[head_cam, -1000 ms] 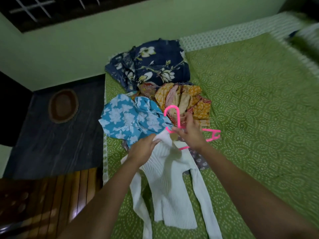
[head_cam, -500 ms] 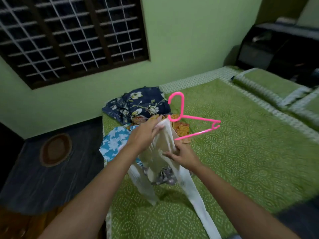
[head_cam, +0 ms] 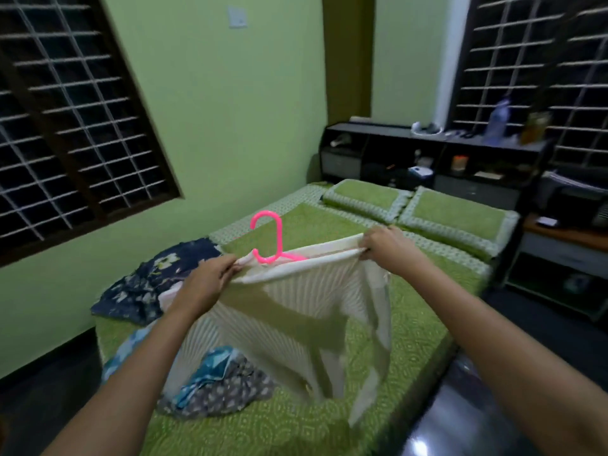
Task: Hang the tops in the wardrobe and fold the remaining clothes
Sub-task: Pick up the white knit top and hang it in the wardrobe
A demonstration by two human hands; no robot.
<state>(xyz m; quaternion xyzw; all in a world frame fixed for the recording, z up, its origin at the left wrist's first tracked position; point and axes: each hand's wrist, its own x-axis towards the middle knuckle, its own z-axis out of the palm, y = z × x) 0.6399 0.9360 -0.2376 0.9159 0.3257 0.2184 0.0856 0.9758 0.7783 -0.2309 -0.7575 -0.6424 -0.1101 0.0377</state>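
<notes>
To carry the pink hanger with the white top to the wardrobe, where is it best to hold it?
Probably the hook, gripped from above. It rises free above the white top, while the left hand and right hand hold the shoulders and the top covers the hanger's arms.

Ribbed knit on a glossy plastic hanger

The white top (head_cam: 296, 301) I hold is soft, matt, ribbed knit cloth; the pink hanger (head_cam: 273, 238) inside it looks like smooth, shiny plastic. Under it my bedspread (head_cam: 411, 340) is matt printed cotton-like cloth with a slightly textured weave. At eight o'clock the blue floral garment (head_cam: 210, 366) looks thin and smooth. The floor (head_cam: 460, 406) at four o'clock is dark and glossy.
</notes>
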